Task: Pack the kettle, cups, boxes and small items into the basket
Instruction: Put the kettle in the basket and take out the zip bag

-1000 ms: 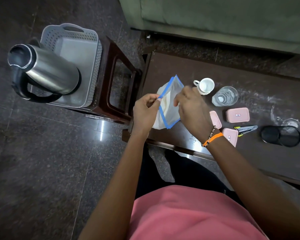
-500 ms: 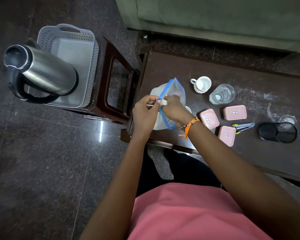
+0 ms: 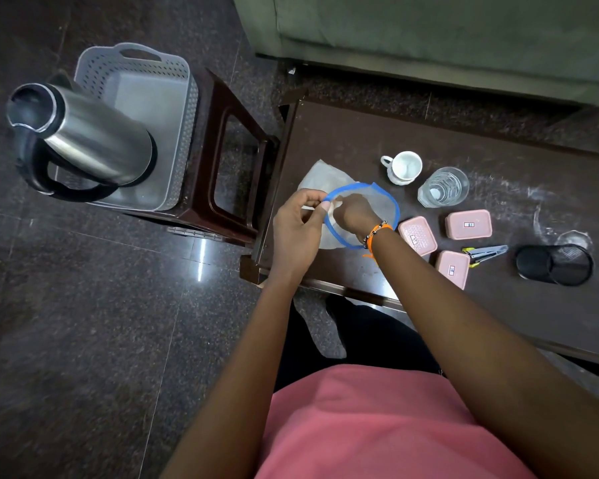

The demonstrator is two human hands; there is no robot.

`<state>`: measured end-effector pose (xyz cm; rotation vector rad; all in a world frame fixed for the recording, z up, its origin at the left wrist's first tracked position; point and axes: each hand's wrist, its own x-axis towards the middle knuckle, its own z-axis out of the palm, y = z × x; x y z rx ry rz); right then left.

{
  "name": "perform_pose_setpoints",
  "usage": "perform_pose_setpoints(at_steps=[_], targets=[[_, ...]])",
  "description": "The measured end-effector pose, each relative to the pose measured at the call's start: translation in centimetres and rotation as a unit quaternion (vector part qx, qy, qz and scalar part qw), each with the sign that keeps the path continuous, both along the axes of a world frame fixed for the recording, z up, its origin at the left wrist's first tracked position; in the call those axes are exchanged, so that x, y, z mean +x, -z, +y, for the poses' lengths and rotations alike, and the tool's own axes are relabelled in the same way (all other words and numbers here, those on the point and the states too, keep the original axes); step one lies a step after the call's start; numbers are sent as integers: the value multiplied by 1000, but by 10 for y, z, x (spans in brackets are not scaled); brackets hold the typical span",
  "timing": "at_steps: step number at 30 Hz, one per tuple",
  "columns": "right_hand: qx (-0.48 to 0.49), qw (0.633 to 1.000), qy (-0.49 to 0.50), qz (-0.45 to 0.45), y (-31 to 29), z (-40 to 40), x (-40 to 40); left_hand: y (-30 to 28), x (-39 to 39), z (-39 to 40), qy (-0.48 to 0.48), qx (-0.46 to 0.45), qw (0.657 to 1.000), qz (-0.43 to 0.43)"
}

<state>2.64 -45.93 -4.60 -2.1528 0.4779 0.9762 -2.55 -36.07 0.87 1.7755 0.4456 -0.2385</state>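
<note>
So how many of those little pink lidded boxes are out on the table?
3, all on the dark wooden table right of the hands: one small pink plastic box beside the right wrist, one further right, one at the near edge. None seems hidden.

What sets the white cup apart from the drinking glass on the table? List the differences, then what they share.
The white cup is opaque and white; the drinking glass is clear, so the table shows through it. The white cup has a handle on its left side; the drinking glass has none. The white cup lies nearer the sofa, the drinking glass to its right and nearer the person. Both stand upright, mouths up, on the dark table, neither yet in the basket.
</note>
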Motion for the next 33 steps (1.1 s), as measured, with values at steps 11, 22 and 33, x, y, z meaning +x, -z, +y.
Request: perform_pose_setpoints(at_steps=[11,22,33], targets=[[-80,994,-47,-63,5,-6,4,0,3,0,-5,-16,1000,-12],[8,999,-35,10,-4,-2,1,5,6,-13,1,6,1000,-13],[84,996,25,35,-3,-8,-5,7,7,-12,13,17,1000,1]])
